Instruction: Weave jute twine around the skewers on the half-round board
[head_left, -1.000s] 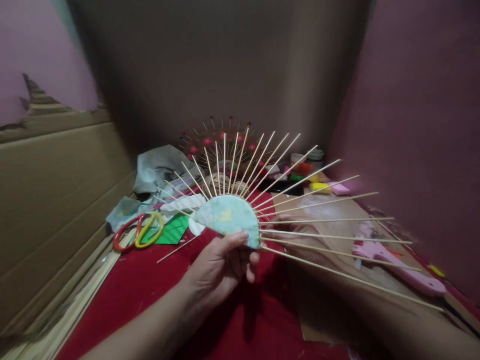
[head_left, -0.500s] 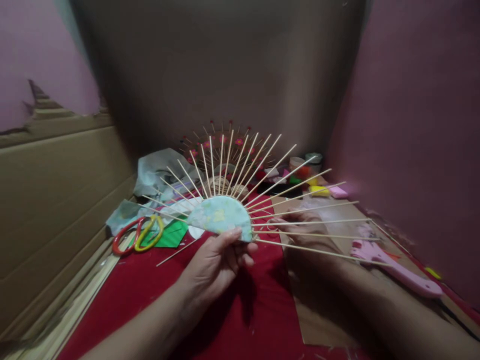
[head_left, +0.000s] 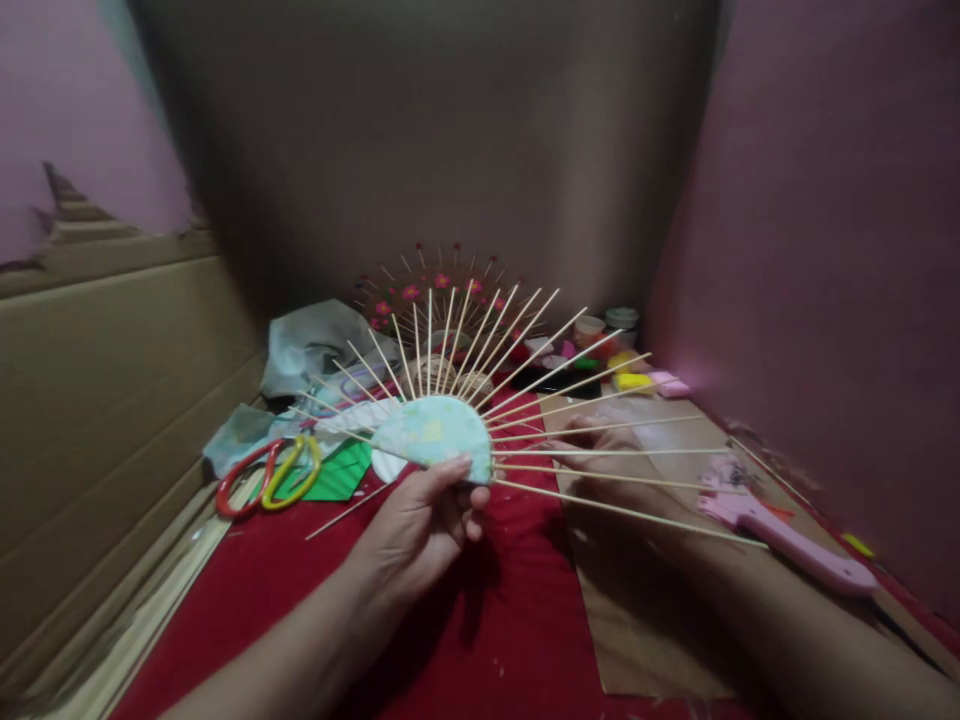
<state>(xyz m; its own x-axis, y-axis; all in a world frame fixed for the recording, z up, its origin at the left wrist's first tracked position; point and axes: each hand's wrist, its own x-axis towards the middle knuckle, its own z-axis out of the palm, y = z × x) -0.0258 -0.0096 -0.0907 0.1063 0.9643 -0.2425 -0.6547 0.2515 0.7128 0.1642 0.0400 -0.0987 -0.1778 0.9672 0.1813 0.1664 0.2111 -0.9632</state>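
A half-round piece (head_left: 427,435), covered in pale blue patterned material, has several thin wooden sticks (head_left: 559,365) fanning out from its curved edge. My left hand (head_left: 424,520) pinches its lower right corner, thumb on the front face and fingers behind. Behind the lower right sticks is my right hand (head_left: 600,440), its fingers bunched close together. The sticks partly cover those fingertips, and whatever they hold is too small to make out. A loose stick (head_left: 341,515) pokes out at the lower left of the half-round piece.
Scissors (head_left: 300,480) with red and yellow handles lie at left by green sheets (head_left: 341,475). A pink glue gun (head_left: 787,540) rests on cardboard (head_left: 637,630) at right. Behind stand twine rolls (head_left: 427,375) and a flower-decorated fan piece (head_left: 409,290). Cardboard (head_left: 112,380) walls the left side.
The stick fan has dropped slightly and shifted a little left, with its upper sticks tipped lower in view. My left hand keeps its grip; my right hand stays behind the right sticks.
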